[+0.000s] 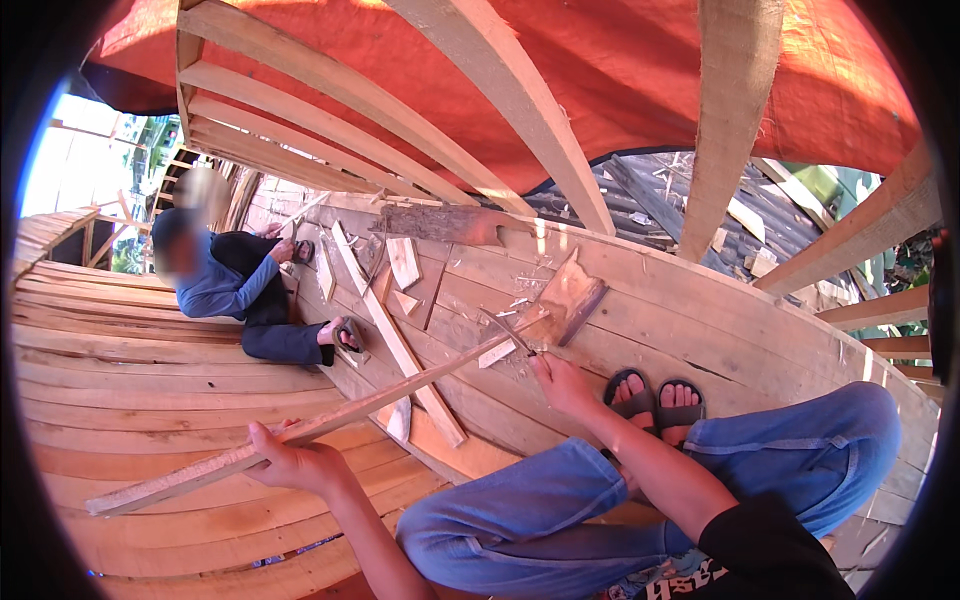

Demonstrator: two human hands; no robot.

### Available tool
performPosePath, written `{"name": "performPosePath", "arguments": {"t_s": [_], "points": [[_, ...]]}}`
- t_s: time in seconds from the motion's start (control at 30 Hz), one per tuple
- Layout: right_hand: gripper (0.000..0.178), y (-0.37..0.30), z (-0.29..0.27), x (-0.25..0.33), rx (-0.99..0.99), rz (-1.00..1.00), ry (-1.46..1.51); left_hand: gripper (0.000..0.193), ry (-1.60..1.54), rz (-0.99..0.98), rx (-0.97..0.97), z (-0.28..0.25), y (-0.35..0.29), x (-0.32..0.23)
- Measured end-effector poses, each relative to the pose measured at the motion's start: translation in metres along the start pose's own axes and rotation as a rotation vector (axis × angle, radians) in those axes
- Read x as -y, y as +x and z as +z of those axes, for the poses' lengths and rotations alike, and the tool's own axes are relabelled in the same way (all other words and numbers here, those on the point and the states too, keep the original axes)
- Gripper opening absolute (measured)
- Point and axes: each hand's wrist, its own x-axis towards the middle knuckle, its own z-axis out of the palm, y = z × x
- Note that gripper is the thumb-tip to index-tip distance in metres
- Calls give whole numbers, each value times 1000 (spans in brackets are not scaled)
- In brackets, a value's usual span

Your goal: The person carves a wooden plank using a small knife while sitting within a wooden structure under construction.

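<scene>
A long wooden stick (372,400) slants from near left to a wood block (572,298), right of centre. The left hand (297,466) grips its near part; the right hand (562,384) holds a knife (523,345) at its far end. Far left, another person (225,285) sits.

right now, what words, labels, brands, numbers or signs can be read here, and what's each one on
Shirt: pale printed letters at the bottom edge, partly cut off; I won't copy them out.
Stick, blade and block: no lettering that I can make out.
I see no other labels, numbers or signs; anything smaller would be too small to read.
</scene>
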Motion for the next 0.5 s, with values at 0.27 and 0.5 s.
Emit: {"name": "performPosePath", "arguments": {"t_s": [0.27,0.5], "points": [[49,-11,7,25,-2,9,11,38,34,-38,-75,19,-7,-10],[50,-5,7,-4,-69,162,-9,29,-119,9,94,9,-4,-4]]}}
